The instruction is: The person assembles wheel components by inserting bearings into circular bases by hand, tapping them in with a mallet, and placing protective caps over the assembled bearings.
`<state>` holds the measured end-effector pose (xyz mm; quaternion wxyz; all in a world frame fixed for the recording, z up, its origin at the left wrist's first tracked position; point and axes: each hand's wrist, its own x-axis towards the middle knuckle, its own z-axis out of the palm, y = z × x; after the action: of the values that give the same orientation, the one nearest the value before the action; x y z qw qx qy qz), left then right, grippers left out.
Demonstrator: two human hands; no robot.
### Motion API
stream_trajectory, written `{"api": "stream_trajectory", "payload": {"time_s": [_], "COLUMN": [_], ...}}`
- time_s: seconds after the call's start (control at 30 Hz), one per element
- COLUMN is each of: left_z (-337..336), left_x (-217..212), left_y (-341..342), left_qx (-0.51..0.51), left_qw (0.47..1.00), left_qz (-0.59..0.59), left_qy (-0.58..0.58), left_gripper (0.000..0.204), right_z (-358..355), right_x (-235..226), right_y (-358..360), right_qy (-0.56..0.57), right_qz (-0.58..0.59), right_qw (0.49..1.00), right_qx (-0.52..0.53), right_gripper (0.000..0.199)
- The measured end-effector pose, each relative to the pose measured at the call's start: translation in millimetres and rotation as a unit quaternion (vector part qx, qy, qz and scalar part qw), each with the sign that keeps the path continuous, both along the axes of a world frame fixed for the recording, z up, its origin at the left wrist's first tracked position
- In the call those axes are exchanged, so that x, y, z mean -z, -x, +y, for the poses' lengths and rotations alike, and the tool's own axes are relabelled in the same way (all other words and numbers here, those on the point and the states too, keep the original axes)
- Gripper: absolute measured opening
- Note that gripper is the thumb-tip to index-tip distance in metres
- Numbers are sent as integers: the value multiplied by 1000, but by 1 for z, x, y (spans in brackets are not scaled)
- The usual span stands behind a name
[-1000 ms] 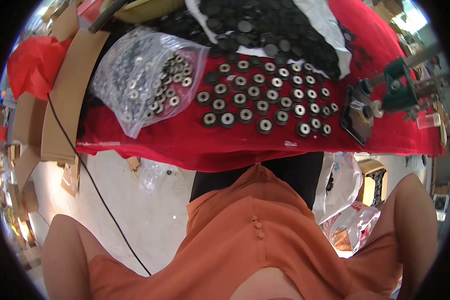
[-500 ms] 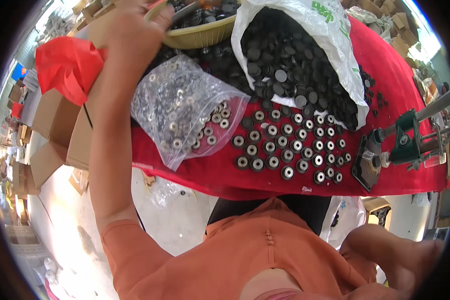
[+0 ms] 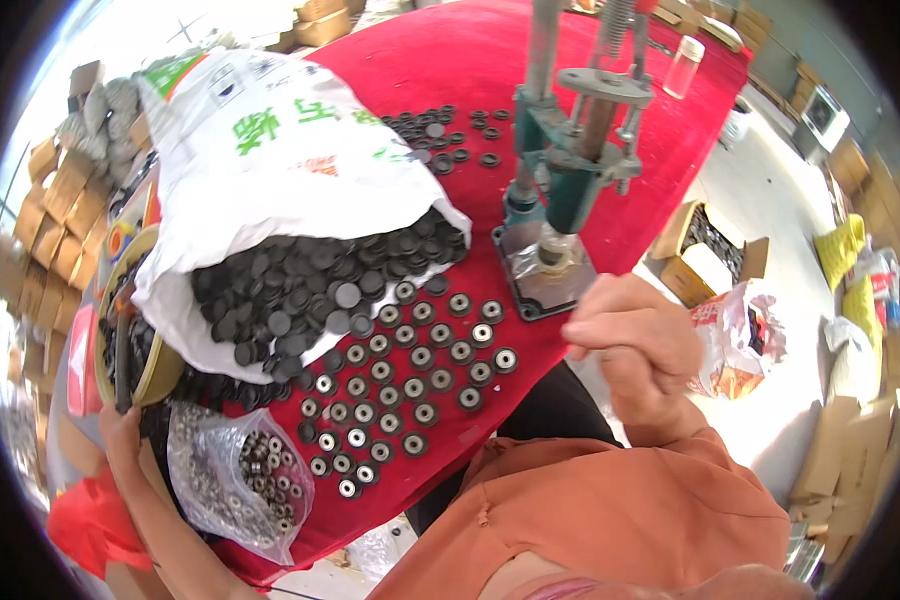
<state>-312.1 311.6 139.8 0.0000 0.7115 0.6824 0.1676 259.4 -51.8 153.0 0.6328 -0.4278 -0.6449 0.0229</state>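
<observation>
My right hand (image 3: 642,345) is raised at the table's front edge, just right of the press base plate (image 3: 545,285). Its fingers are curled together; whatever may be inside is hidden. My left hand (image 3: 120,428) is at the far left, by the rim of a yellowish basin (image 3: 168,372) of black parts. A dark rod (image 3: 122,365) in the basin ends at that hand; whether the fingers grip it does not show. Between the hands, rows of black round pieces with metal bearing rings (image 3: 413,388) sit on the red cloth (image 3: 510,420).
A white sack (image 3: 270,160) spills black discs (image 3: 345,295) onto the table. A clear bag (image 3: 225,480) holds metal rings. The green press (image 3: 575,185) stands upright, with loose black pieces (image 3: 440,135) behind and left of it. A capped clear bottle (image 3: 682,70) stands farther back. Boxes flank the table.
The view has swung right, bringing the press nearer the middle. My right hand has come up beside its base plate. My left hand is still by the basin, now at its near rim.
</observation>
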Motion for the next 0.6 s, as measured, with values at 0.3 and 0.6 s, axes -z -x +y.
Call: {"api": "stream_trajectory", "payload": {"time_s": [0.3,0.6], "left_z": [-27,-250], "left_x": [-51,0], "left_y": [-43,-241], "left_qx": [-201,143], "left_qw": [930,818], "left_qz": [-299,-522], "left_qy": [72,-192], "left_gripper": [69,28], "right_z": [13,59], "right_x": [22,29], "right_y": [3,66], "right_qy": [56,57], "right_qz": [34,45], "right_qw": [997,983], "right_qx": [-39,-170], "right_gripper": [16,37]}}
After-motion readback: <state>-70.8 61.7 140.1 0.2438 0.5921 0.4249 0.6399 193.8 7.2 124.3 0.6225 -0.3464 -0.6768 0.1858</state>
